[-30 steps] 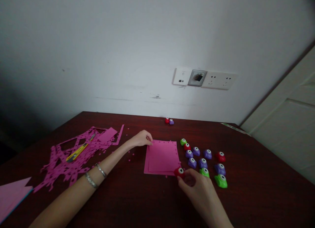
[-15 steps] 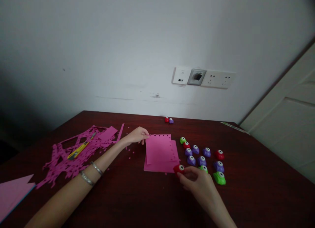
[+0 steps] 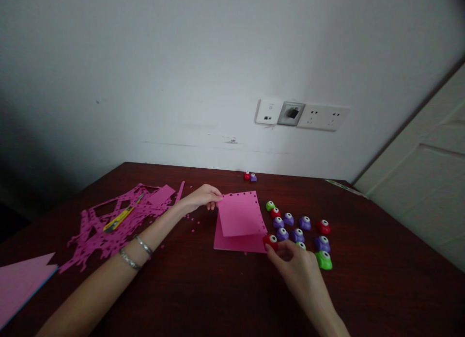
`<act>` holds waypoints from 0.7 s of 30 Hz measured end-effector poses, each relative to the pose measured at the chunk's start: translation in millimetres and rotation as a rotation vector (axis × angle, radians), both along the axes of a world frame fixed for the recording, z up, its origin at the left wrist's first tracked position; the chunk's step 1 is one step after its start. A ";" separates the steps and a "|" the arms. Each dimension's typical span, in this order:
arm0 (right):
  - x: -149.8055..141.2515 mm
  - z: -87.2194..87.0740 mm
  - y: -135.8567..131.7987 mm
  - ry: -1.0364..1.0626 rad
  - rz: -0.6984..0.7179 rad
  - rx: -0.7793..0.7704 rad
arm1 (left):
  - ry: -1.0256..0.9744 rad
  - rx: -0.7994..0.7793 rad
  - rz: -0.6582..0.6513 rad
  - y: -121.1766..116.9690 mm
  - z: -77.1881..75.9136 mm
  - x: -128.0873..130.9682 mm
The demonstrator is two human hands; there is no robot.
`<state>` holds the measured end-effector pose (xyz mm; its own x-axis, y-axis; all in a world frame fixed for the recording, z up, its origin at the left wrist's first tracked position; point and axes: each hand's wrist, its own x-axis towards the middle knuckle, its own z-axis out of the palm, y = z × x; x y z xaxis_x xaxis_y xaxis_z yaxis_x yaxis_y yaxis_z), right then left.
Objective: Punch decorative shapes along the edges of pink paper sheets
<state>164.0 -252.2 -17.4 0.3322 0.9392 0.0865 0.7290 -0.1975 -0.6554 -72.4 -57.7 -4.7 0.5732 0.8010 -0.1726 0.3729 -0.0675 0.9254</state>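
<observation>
My left hand [image 3: 203, 198] pinches the far left corner of a pink sheet [image 3: 240, 214] with small holes along its edges and holds it lifted, tilted up off a second pink sheet [image 3: 236, 242] lying flat on the dark red table [image 3: 225, 298]. My right hand [image 3: 296, 266] grips a small red punch [image 3: 271, 240] at the lifted sheet's near right corner.
A cluster of several green, red and purple punches [image 3: 303, 228] sits right of the sheets. Two more punches [image 3: 250, 176] stand near the wall. Pink paper scraps [image 3: 112, 220] and a yellow utility knife [image 3: 118, 219] lie at the left. A pink sheet [image 3: 20, 281] lies at the near left.
My left hand has raised the top pink sheet's far edge off the sheet below. My right hand with the red punch stays at the near right corner.
</observation>
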 end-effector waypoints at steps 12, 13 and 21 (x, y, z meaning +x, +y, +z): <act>-0.8 0.6 -0.2 -0.022 -0.024 0.019 | -0.056 -0.067 -0.006 -3.1 0.3 0.1; -0.8 0.8 0.0 -0.024 -0.026 0.014 | -0.057 -0.070 -0.006 -3.4 0.6 0.1; -1.5 4.1 0.3 -0.035 -0.022 -0.007 | -0.079 -0.096 -0.018 -2.3 -2.0 -1.9</act>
